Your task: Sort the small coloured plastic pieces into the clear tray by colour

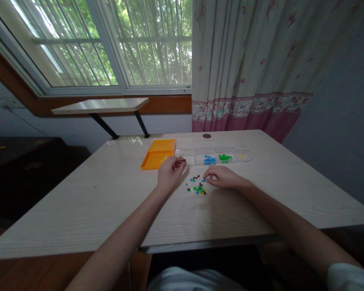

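My left hand (169,173) is over the left end of a clear compartment tray (189,159), fingers closed beside small brown pieces (182,160); whatever its fingertips hold is hidden. Lower on the table lies a loose pile of small plastic pieces (198,188) in green, blue, brown, yellow and white. At the pile's right edge, my right hand (221,177) pinches a small blue piece (203,180) between thumb and finger. Sorted in the tray are blue pieces (209,159), green pieces (225,158) and a few yellow pieces (242,156).
Left of the tray, an orange open box (153,161) holds some white pieces (164,159). A raised shelf (101,106) on black legs stands at the table's back left. Behind the pale wooden table (94,214) are a barred window and a curtain (227,81).
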Motion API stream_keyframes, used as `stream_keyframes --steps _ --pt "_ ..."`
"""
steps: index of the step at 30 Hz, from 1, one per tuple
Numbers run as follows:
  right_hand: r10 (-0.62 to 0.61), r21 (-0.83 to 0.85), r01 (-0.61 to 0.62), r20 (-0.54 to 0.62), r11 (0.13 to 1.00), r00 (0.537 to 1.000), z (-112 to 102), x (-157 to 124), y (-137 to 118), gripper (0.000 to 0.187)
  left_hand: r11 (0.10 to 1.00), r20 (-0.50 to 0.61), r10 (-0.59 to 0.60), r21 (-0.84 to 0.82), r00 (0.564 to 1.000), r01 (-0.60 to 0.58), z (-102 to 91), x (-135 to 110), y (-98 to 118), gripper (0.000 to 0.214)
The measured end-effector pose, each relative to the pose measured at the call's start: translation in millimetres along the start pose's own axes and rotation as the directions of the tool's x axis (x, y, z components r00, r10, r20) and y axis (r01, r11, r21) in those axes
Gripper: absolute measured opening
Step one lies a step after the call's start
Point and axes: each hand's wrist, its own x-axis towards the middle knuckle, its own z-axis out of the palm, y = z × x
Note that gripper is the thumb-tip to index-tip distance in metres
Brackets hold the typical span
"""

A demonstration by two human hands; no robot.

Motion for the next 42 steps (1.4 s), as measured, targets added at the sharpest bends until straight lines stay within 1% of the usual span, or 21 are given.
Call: stream_keyframes --steps 2,4,7,9,11,12,14,15,17,20,27,34,42 --pt "-0.001 -0.001 0.001 0.002 1.0 1.0 1 0 1 0.016 0.995 -0.015 -0.079 0.056 0.997 0.08 4.1 2 -7 0.014" --pt "0.009 -0.003 -0.009 0.001 1.0 1.0 2 1 3 0.016 0.987 -0.03 -0.129 0.096 0.991 0.131 7.0 5 -13 0.015" --pt "0.027 -0.01 -0.027 -0.01 1.0 1.0 4 1 5 0.017 0.986 -0.049 -0.126 0.103 0.991 0.13 8.4 7 -19 0.021" --pt "0.024 -0.01 -0.024 -0.034 1.0 0.999 5 1 5 0.017 0.994 -0.023 -0.085 0.064 0.996 0.086 8.2 6 -19 0.022" --pt "0.008 -0.007 -0.009 -0.079 1.0 0.997 6 2 3 0.017 1.0 0.069 0.002 0.0 0.998 -0.002 8.2 3 -16 0.018" --pt "0.0 -0.008 -0.001 -0.106 1.0 0.994 6 2 2 0.018 0.998 0.134 0.062 -0.035 0.989 -0.058 8.3 1 -12 0.017" --pt "-0.011 -0.015 0.008 -0.157 1.0 0.988 7 2 0 0.019 0.983 0.261 0.179 -0.096 0.949 -0.159 8.8 -4 -4 0.016" --pt "-0.015 -0.021 0.012 -0.177 1.0 0.984 7 3 -1 0.019 0.974 0.306 0.22 -0.114 0.926 -0.194 9.1 -6 0 0.016" --pt "-0.026 -0.031 0.02 -0.203 0.999 0.979 9 3 -4 0.02 0.966 0.349 0.257 -0.117 0.901 -0.23 9.3 -9 7 0.018" --pt "-0.039 -0.037 0.032 -0.223 0.999 0.974 11 4 -8 0.02 0.966 0.362 0.257 -0.086 0.896 -0.242 9.0 -10 13 0.019" --pt "-0.043 -0.032 0.036 -0.242 0.999 0.969 12 5 -14 0.022 0.958 0.345 0.288 -0.088 0.893 -0.274 7.3 -9 15 0.016" --pt "-0.047 -0.026 0.041 -0.291 0.999 0.956 13 5 -12 0.021 0.967 0.31 0.249 -0.135 0.918 -0.216 6.6 -8 15 0.013" --pt "-0.064 -0.041 0.054 -0.332 0.998 0.941 13 6 -11 0.018 0.964 0.326 0.251 -0.166 0.912 -0.206 7.1 -8 15 0.013"
